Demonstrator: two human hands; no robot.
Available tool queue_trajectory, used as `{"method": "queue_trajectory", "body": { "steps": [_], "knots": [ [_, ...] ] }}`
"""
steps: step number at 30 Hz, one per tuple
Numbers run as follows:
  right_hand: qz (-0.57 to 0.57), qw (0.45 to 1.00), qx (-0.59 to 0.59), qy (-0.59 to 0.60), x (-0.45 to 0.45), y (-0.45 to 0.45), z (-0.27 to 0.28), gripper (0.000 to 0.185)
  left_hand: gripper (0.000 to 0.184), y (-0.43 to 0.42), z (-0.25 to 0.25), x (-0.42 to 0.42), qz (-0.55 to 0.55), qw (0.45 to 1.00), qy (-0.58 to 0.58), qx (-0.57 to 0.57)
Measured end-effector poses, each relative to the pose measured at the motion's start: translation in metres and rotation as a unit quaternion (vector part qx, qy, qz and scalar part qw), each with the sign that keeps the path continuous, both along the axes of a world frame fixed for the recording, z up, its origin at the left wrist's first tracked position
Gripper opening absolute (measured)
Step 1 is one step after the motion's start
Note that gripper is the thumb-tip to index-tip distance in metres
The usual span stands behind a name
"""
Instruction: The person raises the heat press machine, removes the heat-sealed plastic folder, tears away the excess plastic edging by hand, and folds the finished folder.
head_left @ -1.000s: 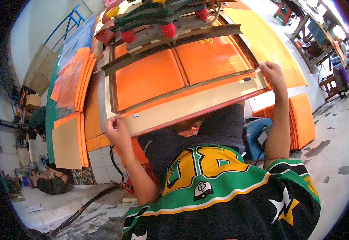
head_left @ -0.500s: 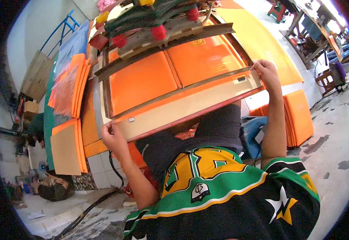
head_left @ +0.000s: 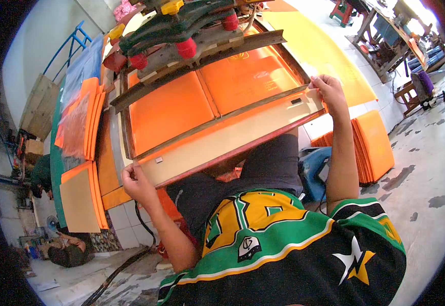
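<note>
An orange plastic sheet (head_left: 169, 115) lies under a dark metal frame (head_left: 217, 120), and a thin strip of it shows along the frame's near side. My left hand (head_left: 140, 184) is closed in a pinch at the sheet's near left corner. At the near right corner, my right hand (head_left: 329, 96) pinches the edge with thumb and fingers. Both fingertips partly cover what they grip. In front of the frame runs a beige board (head_left: 232, 136) with a small cut-out towards each end and a reddish front edge.
Above the frame hangs a green press head (head_left: 181, 30) with red knobs and a metal bar (head_left: 197, 69). Orange folders (head_left: 87, 120) are stacked at left, and more orange folders (head_left: 373, 148) stand at right. Yellow sheeting (head_left: 319, 51) lies behind. Another person (head_left: 72, 250) sits at lower left.
The whole view has shifted slightly, moving the press and board left in the picture. Both hands stay at the same corners, with their pinch unchanged.
</note>
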State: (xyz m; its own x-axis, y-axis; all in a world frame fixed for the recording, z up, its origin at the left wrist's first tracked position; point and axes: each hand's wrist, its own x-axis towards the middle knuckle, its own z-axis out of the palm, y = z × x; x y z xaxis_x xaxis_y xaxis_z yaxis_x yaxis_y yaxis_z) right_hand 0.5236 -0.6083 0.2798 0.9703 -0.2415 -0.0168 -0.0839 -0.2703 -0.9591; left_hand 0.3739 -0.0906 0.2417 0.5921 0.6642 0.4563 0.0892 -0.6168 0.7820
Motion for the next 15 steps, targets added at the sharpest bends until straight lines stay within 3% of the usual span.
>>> {"method": "queue_trajectory", "body": {
  "steps": [15],
  "knots": [
    [0.018,1.000,-0.021,-0.008,0.0007,-0.0039,-0.0020,0.029,0.027,0.0001,-0.0012,0.0000,0.004,1.000,0.003,-0.005]
  ]
}}
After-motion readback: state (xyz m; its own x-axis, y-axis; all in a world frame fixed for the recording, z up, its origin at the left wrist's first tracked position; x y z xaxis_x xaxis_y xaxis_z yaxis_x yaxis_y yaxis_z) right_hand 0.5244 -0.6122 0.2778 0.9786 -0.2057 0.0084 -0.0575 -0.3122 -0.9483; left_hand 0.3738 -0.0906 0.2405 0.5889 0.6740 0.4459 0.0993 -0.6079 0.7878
